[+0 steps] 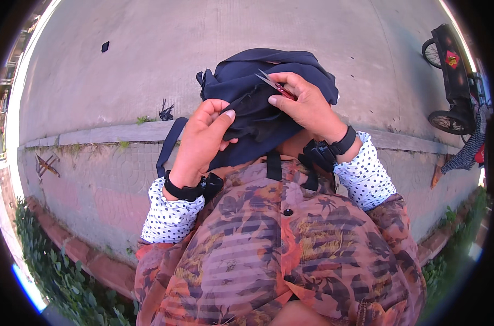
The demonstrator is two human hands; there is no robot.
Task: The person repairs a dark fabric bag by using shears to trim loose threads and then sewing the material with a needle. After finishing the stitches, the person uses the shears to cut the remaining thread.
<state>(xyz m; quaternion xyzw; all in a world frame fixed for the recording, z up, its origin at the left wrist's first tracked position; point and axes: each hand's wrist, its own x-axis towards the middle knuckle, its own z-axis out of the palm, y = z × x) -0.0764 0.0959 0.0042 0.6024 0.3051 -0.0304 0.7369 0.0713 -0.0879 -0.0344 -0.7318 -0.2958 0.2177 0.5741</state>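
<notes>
From where I stand, the right hand [306, 106] is closed around small red-handled snips [282, 91], their blades slightly parted. The left hand [203, 127] pinches a fold of black cloth [252, 117] between thumb and fingers, on top of a heaped navy fabric [268, 60] in front of the person's body. This looks like trimming at that fold; a next cut would call for steady cloth and fingertips clear of the blades. Beyond, a dark tangled scrap [166, 111] lies on the ground.
</notes>
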